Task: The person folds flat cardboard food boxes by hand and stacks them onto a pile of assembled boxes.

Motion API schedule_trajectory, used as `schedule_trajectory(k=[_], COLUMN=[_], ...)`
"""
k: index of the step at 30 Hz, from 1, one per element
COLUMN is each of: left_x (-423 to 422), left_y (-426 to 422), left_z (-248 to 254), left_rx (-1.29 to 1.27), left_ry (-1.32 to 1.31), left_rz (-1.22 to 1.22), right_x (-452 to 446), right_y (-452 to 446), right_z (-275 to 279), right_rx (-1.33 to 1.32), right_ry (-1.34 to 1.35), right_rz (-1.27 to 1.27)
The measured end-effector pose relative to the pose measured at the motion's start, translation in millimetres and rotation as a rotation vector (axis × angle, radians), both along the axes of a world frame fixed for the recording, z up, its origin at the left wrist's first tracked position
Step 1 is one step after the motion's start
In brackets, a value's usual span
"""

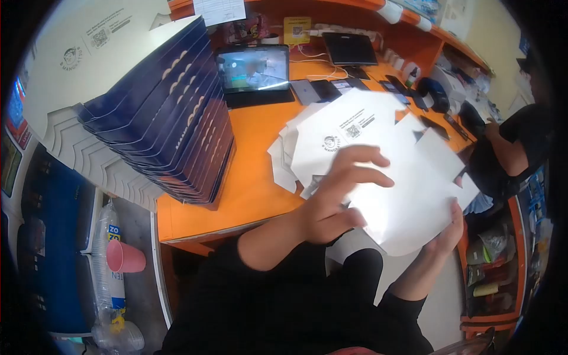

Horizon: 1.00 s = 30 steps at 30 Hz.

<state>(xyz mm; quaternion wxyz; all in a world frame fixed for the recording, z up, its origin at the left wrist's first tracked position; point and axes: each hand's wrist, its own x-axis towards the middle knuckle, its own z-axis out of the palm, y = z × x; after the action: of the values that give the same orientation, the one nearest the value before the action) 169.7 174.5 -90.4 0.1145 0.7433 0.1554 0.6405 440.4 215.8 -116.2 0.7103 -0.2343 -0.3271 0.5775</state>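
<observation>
My right hand [448, 231] grips the edge of a white cardboard box blank [408, 198], tilted above the front of the table. My left hand [346, 192] is raised in front of that blank, its fingers curled but apart, with nothing visible in them. Behind lie more flat white box blanks [319, 127], the top one printed with a round logo and a QR code. To the left rises a tall nested stack of dark blue printed boxes [160, 112], white on the other side.
The orange table [254, 171] carries a lit tablet [253, 68], several phones [325, 90] and a black device [350, 48] at the back. A person in dark clothes [520, 142] is at the right. A pink cup [125, 257] and wrapped plastic cups [107, 236] stand at lower left.
</observation>
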Motion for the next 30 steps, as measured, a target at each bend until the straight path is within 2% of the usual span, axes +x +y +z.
schedule_trajectory(k=[3,5,6,8,9,12,14,16,19,22,26,30], left_x=[-26,-37,-39,-33,-33,-25,-22,-9,-2,-3,-29,-28], left_y=[-58,-106,-129,-164,-177,-187,-188,-196,-188,-194,-200,-199], left_z=[45,77,89,116,125,139,141,136,130,129,104,101], left_rx=[0.107,0.251,0.340,0.580,0.714,0.737,0.703,0.514,0.525,0.556,0.856,0.840], left_ry=[0.095,0.305,0.457,1.044,1.298,1.548,1.539,1.526,1.535,1.605,1.525,1.400], left_rz=[0.169,0.492,0.736,1.476,1.690,1.768,1.814,1.933,2.025,2.040,2.214,2.209], right_x=[-8,-8,-8,-10,-11,-14,-11,-6,-5,1,7,0], right_y=[-17,-24,-27,-31,-33,-38,-40,-41,-42,-46,-53,-56], right_z=[8,8,8,8,9,13,12,8,9,4,2,7], right_rx=[0.106,0.175,0.212,0.277,0.302,0.350,0.409,0.507,0.542,0.660,0.663,0.724], right_ry=[-0.032,-0.070,-0.077,-0.057,-0.033,-0.017,-0.006,0.021,-0.228,0.029,-0.090,0.004], right_rz=[-0.156,-0.217,-0.234,-0.238,-0.228,-0.265,-0.274,-0.251,-0.542,-0.306,-0.311,-0.233])
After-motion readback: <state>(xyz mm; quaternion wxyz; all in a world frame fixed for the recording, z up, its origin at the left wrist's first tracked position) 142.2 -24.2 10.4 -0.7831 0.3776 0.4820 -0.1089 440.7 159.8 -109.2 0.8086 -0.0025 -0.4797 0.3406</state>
